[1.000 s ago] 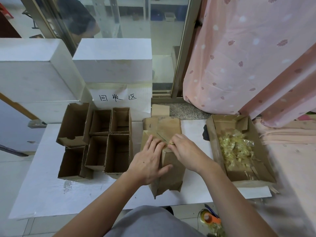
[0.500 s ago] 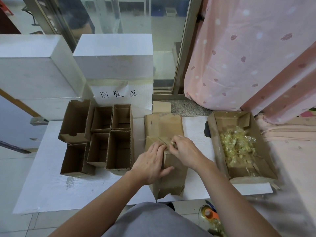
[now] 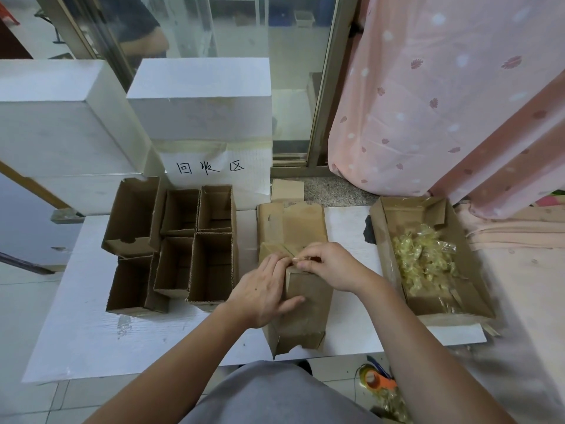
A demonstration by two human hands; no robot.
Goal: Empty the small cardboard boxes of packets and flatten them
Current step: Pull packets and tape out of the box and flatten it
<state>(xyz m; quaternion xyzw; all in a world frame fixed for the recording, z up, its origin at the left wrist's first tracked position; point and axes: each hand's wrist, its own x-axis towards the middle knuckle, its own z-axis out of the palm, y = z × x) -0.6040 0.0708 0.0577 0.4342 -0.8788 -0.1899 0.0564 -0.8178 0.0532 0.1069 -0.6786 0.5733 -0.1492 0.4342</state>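
Small cardboard box lying centre of white worktop, atop flattened cardboard. Left hand holding box w/ fingers flat, thumb round near face. Right hand fingers pinching tape strip at box top. Packets sitting in tray box on right; empty boxes grouped on left.

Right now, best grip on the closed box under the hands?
Probably the long side walls of the closed box, from above. It lies flat, lengthwise away from the person, on the flattened cardboard. The left hand already holds the near-left edge; the right hand pinches at the top seam.
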